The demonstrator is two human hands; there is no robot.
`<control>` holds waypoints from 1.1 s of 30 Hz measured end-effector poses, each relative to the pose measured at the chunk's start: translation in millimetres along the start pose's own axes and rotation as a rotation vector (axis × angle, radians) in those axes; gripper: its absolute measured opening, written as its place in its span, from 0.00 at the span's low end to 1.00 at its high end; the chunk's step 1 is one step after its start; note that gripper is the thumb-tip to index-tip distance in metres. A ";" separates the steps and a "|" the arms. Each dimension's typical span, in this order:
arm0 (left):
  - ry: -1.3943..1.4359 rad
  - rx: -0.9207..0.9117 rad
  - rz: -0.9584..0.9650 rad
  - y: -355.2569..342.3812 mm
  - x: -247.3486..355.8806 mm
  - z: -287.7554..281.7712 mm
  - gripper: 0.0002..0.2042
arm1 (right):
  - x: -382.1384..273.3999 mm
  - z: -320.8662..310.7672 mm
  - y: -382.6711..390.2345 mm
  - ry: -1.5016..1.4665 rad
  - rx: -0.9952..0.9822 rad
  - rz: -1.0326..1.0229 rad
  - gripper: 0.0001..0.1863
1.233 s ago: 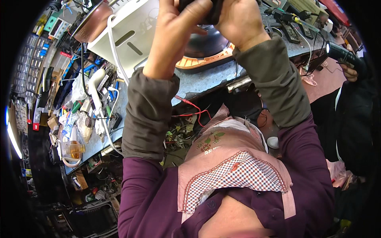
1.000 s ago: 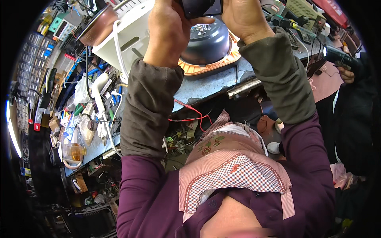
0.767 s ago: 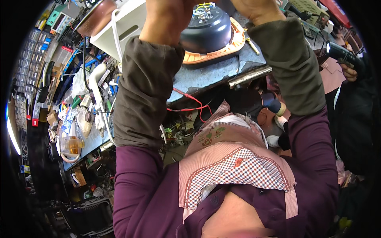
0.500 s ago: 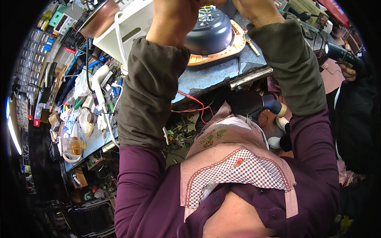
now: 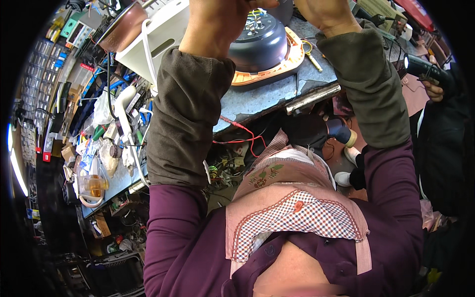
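- The left hand [image 5: 217,22] and right hand [image 5: 321,12] are both raised at the top edge of the view, above a dark round appliance base [image 5: 257,44] with coloured wires showing on top; the fingers run out of frame, so I cannot tell whether either hand grips it.
- The base sits in an orange-rimmed tray [image 5: 292,59] on a grey workbench [image 5: 267,96], near its front edge.
- Just right of the tray lies a yellow-handled tool [image 5: 311,54].
- Left of the hands stands a white appliance casing [image 5: 158,34] with 1 slot in its side, and a copper-coloured pot [image 5: 121,29] beside it.
- Further left, a clear jar [image 5: 94,185] holds amber liquid, among crumpled clear plastic bags [image 5: 106,156].
- A small red label [image 5: 47,157] sits on the far-left shelving.
- At the right edge, another person's hand [image 5: 435,89] holds a black tool [image 5: 420,67].
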State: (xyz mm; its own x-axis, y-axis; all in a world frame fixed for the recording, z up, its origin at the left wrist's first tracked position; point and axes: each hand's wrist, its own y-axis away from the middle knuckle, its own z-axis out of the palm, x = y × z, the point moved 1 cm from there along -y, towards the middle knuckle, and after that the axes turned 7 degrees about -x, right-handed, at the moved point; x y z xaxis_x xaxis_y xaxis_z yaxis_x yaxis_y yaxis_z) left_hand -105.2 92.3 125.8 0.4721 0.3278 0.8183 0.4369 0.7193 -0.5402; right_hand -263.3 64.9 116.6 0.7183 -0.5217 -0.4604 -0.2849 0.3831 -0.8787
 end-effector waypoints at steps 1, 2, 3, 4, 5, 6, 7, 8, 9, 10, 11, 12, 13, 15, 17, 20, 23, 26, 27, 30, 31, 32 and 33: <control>-0.004 -0.002 -0.003 0.2 0.3 -0.4 0.35 | -0.2 0.1 0.4 0.028 0.000 0.001 0.20; -0.007 -0.004 -0.006 0.2 0.7 -0.5 0.34 | -2.4 1.0 1.1 0.048 0.019 0.039 0.20; -0.014 -0.003 -0.002 0.7 1.0 -0.2 0.34 | -5.9 3.3 2.4 0.067 0.037 0.078 0.20; -0.021 -0.002 0.003 1.2 1.3 0.6 0.34 | -7.4 4.6 2.9 0.086 0.055 0.116 0.19; -0.029 -0.002 0.007 1.6 1.5 1.1 0.34 | -5.7 3.9 2.7 0.095 0.076 0.118 0.19; -0.025 0.002 0.003 1.0 0.3 1.0 0.34 | -3.2 1.8 3.0 0.107 0.100 0.120 0.19; -0.022 0.005 -0.001 0.3 -1.2 0.6 0.34 | -1.3 0.0 3.5 0.118 0.123 0.122 0.19; -0.018 0.008 -0.005 0.0 -2.4 0.2 0.34 | -0.7 -1.5 4.6 0.115 0.121 0.131 0.18; -0.023 0.010 -0.009 0.1 -2.4 0.0 0.34 | -0.8 -3.0 5.4 0.110 0.119 0.140 0.18; -0.028 0.013 -0.013 0.3 -2.5 -0.1 0.34 | -1.3 -3.3 5.5 0.105 0.116 0.148 0.17; -0.032 0.015 -0.018 0.5 -2.8 -0.1 0.34 | -2.0 -1.9 5.7 0.134 0.113 0.134 0.17; -0.020 0.025 -0.016 1.0 -3.1 0.4 0.34 | -3.9 2.7 6.1 0.162 0.108 0.119 0.16; -0.008 0.034 -0.015 1.6 -3.7 1.2 0.34 | -5.9 6.1 6.8 0.190 0.104 0.104 0.15; -0.011 0.034 -0.009 1.9 -5.9 -0.4 0.34 | -7.5 7.9 7.8 0.169 0.105 0.205 0.15; -0.042 0.015 -0.001 1.5 -8.8 -4.7 0.35 | -10.9 16.3 9.2 0.186 0.142 0.248 0.16; -0.050 0.046 0.037 0.2 -15.7 3.3 0.35 | -6.7 24.7 9.4 0.282 0.213 0.200 0.22; -0.099 0.023 0.029 1.9 -14.8 -0.9 0.35 | -8.7 30.2 10.9 0.382 0.259 0.239 0.22; -0.079 0.031 0.022 3.9 -12.5 2.1 0.35 | -5.9 22.8 12.0 0.266 0.225 0.204 0.21; -0.066 0.034 0.025 4.5 -14.1 1.4 0.35 | -3.4 18.9 13.7 0.229 0.200 0.197 0.21; -0.032 0.047 0.021 5.7 -16.5 -0.8 0.35 | 3.2 8.2 14.8 0.153 0.139 0.188 0.22; -0.025 0.055 0.012 5.9 -16.3 -1.9 0.35 | 4.0 6.1 14.9 0.150 0.128 0.193 0.22; -0.018 0.063 0.003 5.9 -16.4 -2.2 0.35 | 4.3 4.2 15.1 0.148 0.117 0.198 0.22; -0.010 0.067 -0.001 6.7 -16.2 -1.5 0.35 | 4.2 4.1 15.9 0.147 0.118 0.198 0.22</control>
